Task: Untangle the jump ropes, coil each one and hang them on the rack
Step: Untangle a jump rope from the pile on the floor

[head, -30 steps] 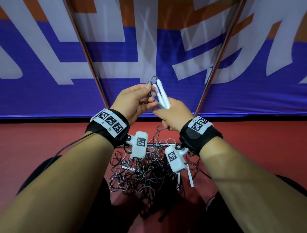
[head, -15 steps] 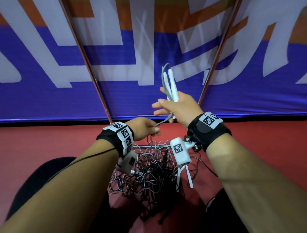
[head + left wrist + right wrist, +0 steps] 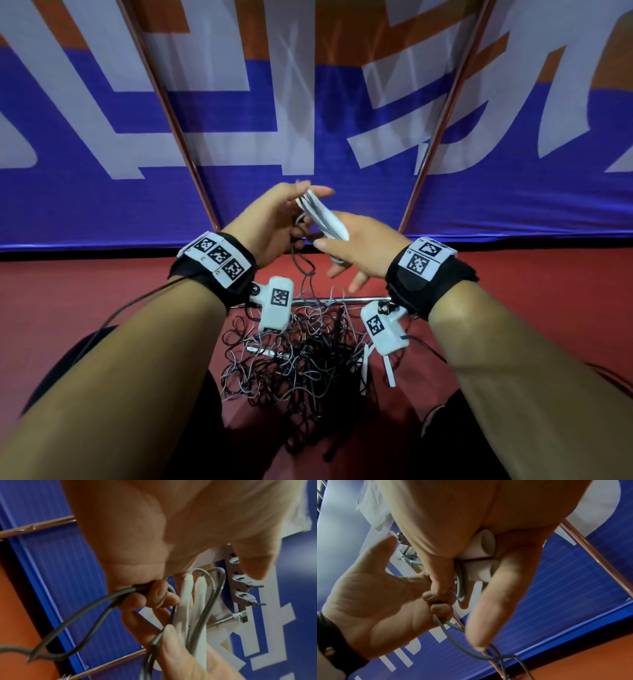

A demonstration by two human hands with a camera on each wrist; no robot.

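Two white plastic handles (image 3: pixel 322 216) pinned side by side between thumb and palm of the right hand (image 3: pixel 363 250), butt ends poking out at the heel of the palm, held up above the tangled heap of black and grey jump ropes (image 3: pixel 301 370), tips tilted away and to the left; remaining right fingers loosely spread underneath

Left hand (image 3: pixel 274 222) just beside, likewise above the heap: lower fingers curled tight round the grey cord (image 3: pixel 82 615), thumb and forefinger stretched up towards the handle tips

From those tips, cord bent over in two narrow loops, then down through the left fist and on towards the heap

Heap itself sprawled on the red floor (image 3: pixel 85 291), strands crossing a thin chrome bar (image 3: pixel 342 299) at its far edge, a couple of loose white handles (image 3: pixel 388 371) jutting from its right side

Beyond the heap, two copper-coloured poles (image 3: pixel 178 137) slanting upward in front of a blue, white and orange banner (image 3: pixel 102 205), with huge white characters cropped too hard to read

In the left wrist view only, a pale rack strip with white clips and dark hooks (image 3: pixel 243 580), place relative to the heap not clear

On each wrist a black band with white patches (image 3: pixel 219 257) of black square codes, no legible letters, and under each a white camera block (image 3: pixel 277 308) bearing one more code square
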